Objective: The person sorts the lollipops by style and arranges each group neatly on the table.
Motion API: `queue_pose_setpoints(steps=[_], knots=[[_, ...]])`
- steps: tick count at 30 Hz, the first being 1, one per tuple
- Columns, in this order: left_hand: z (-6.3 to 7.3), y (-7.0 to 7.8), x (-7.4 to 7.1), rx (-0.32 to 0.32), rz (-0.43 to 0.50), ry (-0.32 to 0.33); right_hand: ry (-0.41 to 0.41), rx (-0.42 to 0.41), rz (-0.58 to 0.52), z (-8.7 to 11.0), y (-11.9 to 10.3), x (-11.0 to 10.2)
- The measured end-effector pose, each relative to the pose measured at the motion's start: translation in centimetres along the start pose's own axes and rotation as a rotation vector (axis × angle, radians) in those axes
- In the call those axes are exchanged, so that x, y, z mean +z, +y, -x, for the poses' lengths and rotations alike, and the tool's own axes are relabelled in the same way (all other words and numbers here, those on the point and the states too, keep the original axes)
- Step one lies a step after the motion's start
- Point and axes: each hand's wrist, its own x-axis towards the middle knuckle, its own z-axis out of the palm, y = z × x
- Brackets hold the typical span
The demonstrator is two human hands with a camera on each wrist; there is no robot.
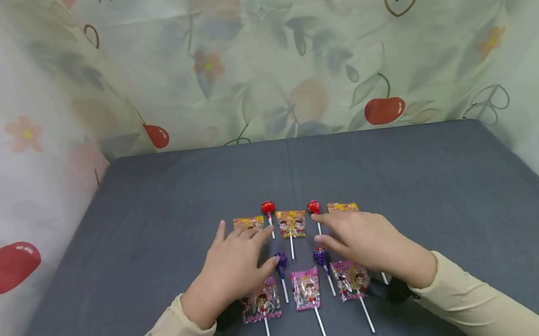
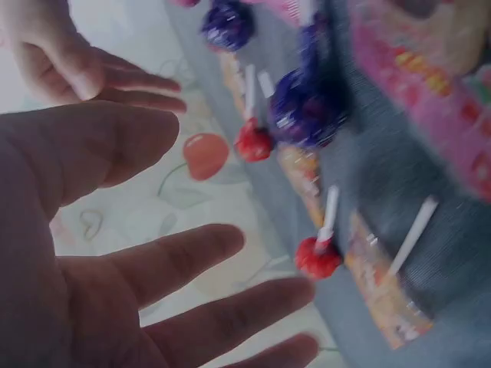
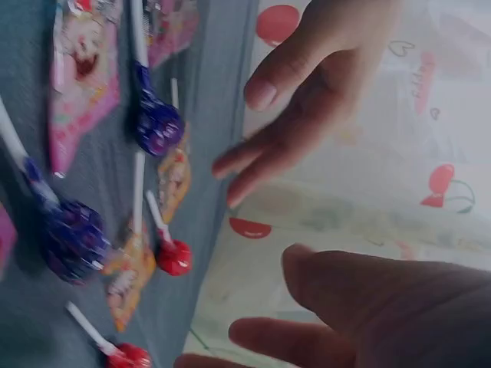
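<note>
My left hand (image 1: pixel 236 266) is held over the left side of a group of lollipops, fingers spread and nothing in its grasp. Opposite it, my right hand (image 1: pixel 366 238) hovers over the right side, fingers extended and also holding nothing. Two red lollipops (image 1: pixel 268 207) and three in yellow-orange packets (image 1: pixel 292 224) make up the far row; the hands partly cover the outer packets. Between the hands lie two purple lollipops (image 1: pixel 321 256). Nearest me are three lollipops in pink packets (image 1: pixel 306 289), the left one partly under my left hand. In the left wrist view, a gap separates the fingers (image 2: pixel 192 257) from the candy.
A dark grey cloth-covered table (image 1: pixel 160 207) carries the lollipops near its front middle. Behind it and at both sides hangs a pale curtain (image 1: pixel 264 64) printed with cherries, flowers and leaves. White sticks of the near lollipops point toward me.
</note>
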Motion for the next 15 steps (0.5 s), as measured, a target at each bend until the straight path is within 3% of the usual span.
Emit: queue_pose_setpoints(steps=[5,11,15], knots=[[-0.1,-0.9,-2.0,-0.021,0.168,-0.001,0.082,-0.031,-0.079,-1.4,0.4,-1.7],[-1.0,-3.2,-4.2,-0.065,0.465,0.01,0.107,-0.048,-0.393,-4.5,1.8,-3.7],[-2.1,-5.1,-4.4,-0.044,0.697,0.01,0.045,-0.065,-0.619,-6.7,2.8,-3.7]])
